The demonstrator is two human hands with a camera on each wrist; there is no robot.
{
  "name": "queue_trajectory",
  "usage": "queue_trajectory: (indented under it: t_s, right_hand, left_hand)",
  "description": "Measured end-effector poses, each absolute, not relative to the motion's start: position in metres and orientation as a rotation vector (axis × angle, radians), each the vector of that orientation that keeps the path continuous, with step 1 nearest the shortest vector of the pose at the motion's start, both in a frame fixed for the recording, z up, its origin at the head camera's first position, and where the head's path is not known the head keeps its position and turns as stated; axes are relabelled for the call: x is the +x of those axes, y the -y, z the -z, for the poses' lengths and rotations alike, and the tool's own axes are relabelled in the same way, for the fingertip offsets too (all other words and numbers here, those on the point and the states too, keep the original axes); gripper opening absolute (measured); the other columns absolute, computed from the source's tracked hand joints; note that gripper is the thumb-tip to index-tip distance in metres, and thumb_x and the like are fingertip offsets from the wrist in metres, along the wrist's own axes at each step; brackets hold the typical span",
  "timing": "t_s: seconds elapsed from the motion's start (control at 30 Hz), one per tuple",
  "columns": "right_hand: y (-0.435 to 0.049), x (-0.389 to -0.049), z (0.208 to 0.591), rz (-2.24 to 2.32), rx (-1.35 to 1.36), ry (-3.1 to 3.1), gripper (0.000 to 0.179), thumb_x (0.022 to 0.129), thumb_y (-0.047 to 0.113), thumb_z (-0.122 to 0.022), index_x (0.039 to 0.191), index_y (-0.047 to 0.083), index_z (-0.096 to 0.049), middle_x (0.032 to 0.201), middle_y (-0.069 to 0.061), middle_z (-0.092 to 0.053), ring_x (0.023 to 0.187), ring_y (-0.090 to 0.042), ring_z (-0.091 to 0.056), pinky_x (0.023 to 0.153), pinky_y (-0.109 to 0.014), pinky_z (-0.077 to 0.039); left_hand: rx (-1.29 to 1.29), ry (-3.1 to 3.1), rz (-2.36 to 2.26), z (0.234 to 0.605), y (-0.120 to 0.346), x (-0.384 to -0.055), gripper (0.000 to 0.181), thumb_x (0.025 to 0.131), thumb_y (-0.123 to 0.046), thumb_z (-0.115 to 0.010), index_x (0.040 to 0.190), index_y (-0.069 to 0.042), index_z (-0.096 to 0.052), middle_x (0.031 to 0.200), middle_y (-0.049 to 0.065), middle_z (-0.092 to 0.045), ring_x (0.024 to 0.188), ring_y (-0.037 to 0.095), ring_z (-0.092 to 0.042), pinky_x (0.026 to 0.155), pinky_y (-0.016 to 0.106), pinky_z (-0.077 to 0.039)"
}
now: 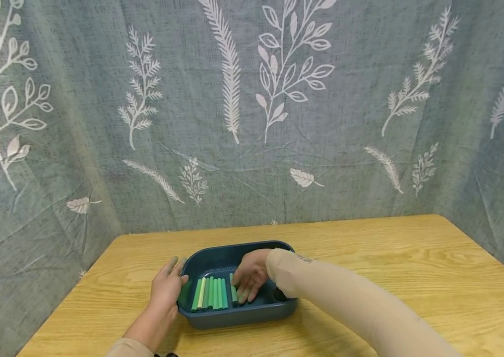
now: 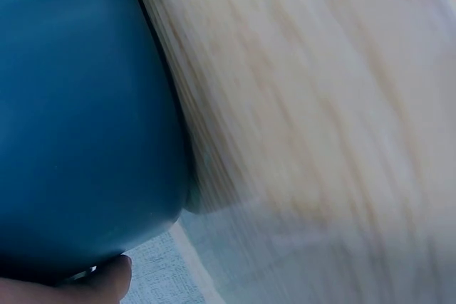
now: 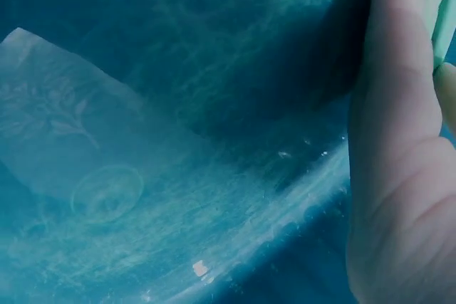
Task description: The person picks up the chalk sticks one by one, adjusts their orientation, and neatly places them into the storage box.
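Note:
A dark blue rectangular dish (image 1: 243, 320) with rounded corners stands on the table. Inside, on its left side, several green chalk-like sticks (image 1: 213, 293) lie side by side, one of them pale yellow-green. My right hand (image 1: 252, 274) reaches down into the dish and pinches a separate green stick (image 1: 233, 292), just right of the row. In the right wrist view that stick (image 3: 446, 23) shows between the fingers at the right edge. My left hand (image 1: 165, 287) rests against the dish's left rim, fingers extended, thumb at the edge; a fingertip (image 2: 114, 279) appears beside the dish wall (image 2: 85, 119).
The light wooden table (image 1: 381, 258) extends around the dish on all sides. A grey-green curtain (image 1: 252, 178) with white leaf prints hangs behind the table and along both sides. A shiny, reflective dish floor (image 3: 235, 176) fills much of the right wrist view.

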State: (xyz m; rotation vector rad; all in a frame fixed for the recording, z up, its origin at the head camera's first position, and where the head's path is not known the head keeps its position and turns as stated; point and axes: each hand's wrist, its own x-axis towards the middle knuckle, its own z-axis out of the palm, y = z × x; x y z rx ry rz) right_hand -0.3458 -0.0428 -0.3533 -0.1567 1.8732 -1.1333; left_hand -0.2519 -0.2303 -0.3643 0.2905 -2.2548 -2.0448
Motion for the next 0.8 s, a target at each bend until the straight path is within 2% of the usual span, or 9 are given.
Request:
queue_trajectory:
  t_s: [0.3, 0.57, 0.7, 0.8]
  right_hand:
    - [0.04, -0.35, 0.349, 1.156, -0.161, -1.882, 0.038, 0.102, 0.004, -0.048, 0.136, -0.011, -0.047, 0.112, -0.029, -0.063, 0.118, -0.044, -0.055, 0.094, -0.045, -0.052]
    - [0.026, -0.352, 0.336, 1.26, -0.212, -1.914, 0.039, 0.102, 0.008, -0.049, 0.134, -0.013, -0.048, 0.108, -0.028, -0.065, 0.114, -0.043, -0.059, 0.089, -0.044, -0.055]
    - [0.012, -0.357, 0.316, 1.316, -0.224, -1.933, 0.04, 0.103, 0.011, -0.047, 0.135, -0.014, -0.046, 0.113, -0.028, -0.064, 0.115, -0.042, -0.059, 0.092, -0.044, -0.054]
    - [-0.002, -0.361, 0.3, 1.346, -0.246, -1.944, 0.042, 0.104, 0.013, -0.046, 0.137, -0.012, -0.045, 0.115, -0.027, -0.064, 0.111, -0.039, -0.062, 0.091, -0.041, -0.055]
  left_hand:
    - [0.285, 2.28, 2.019, 0.365, 0.233, -0.262, 0.06, 0.103, 0.003, -0.034, 0.154, 0.002, -0.004, 0.157, 0.025, -0.013, 0.14, 0.049, -0.017, 0.115, 0.062, -0.012]
    - [0.3, 2.359, 1.945, 0.373, 0.243, -0.261, 0.064, 0.099, 0.008, -0.036, 0.153, 0.004, -0.004, 0.155, 0.028, -0.013, 0.14, 0.053, -0.007, 0.113, 0.065, -0.009]
    - [0.274, 2.356, 1.938, 0.372, 0.246, -0.262, 0.069, 0.094, 0.014, -0.034, 0.152, 0.006, 0.002, 0.154, 0.03, -0.015, 0.138, 0.055, -0.013, 0.113, 0.065, -0.011]
    - [0.272, 2.364, 1.916, 0.372, 0.247, -0.263, 0.071, 0.09, 0.017, -0.032, 0.151, 0.008, 0.002, 0.153, 0.032, -0.017, 0.136, 0.056, -0.018, 0.112, 0.058, -0.021]
